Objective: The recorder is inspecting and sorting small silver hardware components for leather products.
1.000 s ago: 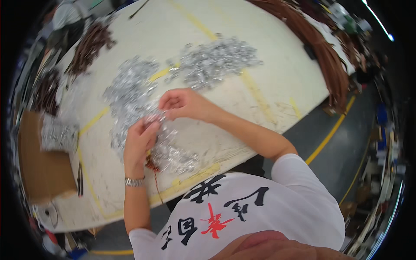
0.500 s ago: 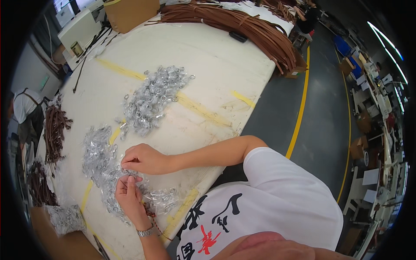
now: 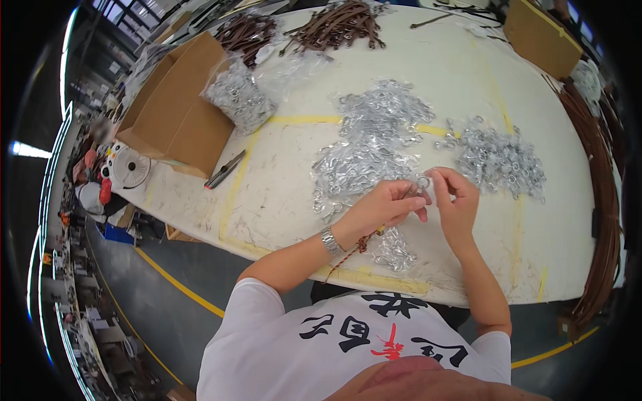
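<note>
My left hand (image 3: 391,204) is closed in a pinch on a small metal hook with a ring (image 3: 422,182), just above the table. Close to its right side, my right hand (image 3: 456,200) has thumb and forefinger pinched beside the ring; what they grip, perhaps clear film, is too small to make out. Beyond my left hand spreads a heap of metal hooks in small clear bags (image 3: 374,127). A second heap of silver ring hooks (image 3: 501,160) lies to the right. Several bagged hooks (image 3: 394,252) sit nearer me, below my hands, beside a red-brown braided cord (image 3: 358,248).
On the left stand an open cardboard box (image 3: 170,110), a full clear bag of metal parts (image 3: 242,97), a box cutter (image 3: 225,170) and a white fan (image 3: 128,167). Brown straps (image 3: 341,25) lie at the back; long brown strips (image 3: 595,180) line the right edge.
My view has swung left, bringing the cardboard box and fan into sight. Both hands stay close together over the table; the ring between them now shows clearly.
</note>
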Action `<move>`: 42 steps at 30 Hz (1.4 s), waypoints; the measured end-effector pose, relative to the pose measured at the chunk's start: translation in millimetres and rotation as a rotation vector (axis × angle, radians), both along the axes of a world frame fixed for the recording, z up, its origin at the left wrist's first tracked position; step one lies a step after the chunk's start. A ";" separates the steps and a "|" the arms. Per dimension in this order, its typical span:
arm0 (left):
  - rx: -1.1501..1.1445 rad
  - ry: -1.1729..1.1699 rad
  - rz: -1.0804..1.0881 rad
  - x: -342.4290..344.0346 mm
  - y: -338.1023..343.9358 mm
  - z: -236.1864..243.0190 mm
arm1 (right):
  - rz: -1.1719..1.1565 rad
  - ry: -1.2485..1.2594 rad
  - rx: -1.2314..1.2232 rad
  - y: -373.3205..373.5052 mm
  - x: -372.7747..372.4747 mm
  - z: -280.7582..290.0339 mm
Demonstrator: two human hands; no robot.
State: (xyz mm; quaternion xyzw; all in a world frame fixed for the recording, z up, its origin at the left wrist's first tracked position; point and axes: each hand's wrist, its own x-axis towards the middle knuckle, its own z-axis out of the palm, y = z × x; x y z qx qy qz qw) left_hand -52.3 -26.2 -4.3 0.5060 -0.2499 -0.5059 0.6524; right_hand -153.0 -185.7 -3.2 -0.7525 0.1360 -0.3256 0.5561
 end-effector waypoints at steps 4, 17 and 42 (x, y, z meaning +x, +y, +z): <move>-0.014 -0.050 0.041 6.5 6.5 -4.8 | 0.108 0.107 0.378 -11.8 2.1 6.1; -0.064 -0.371 0.118 0.6 1.2 -6.6 | 0.278 0.072 0.723 -16.5 -9.5 -15.4; 0.037 -0.159 0.383 11.0 5.4 12.1 | 0.130 0.044 0.786 -10.9 1.1 -10.9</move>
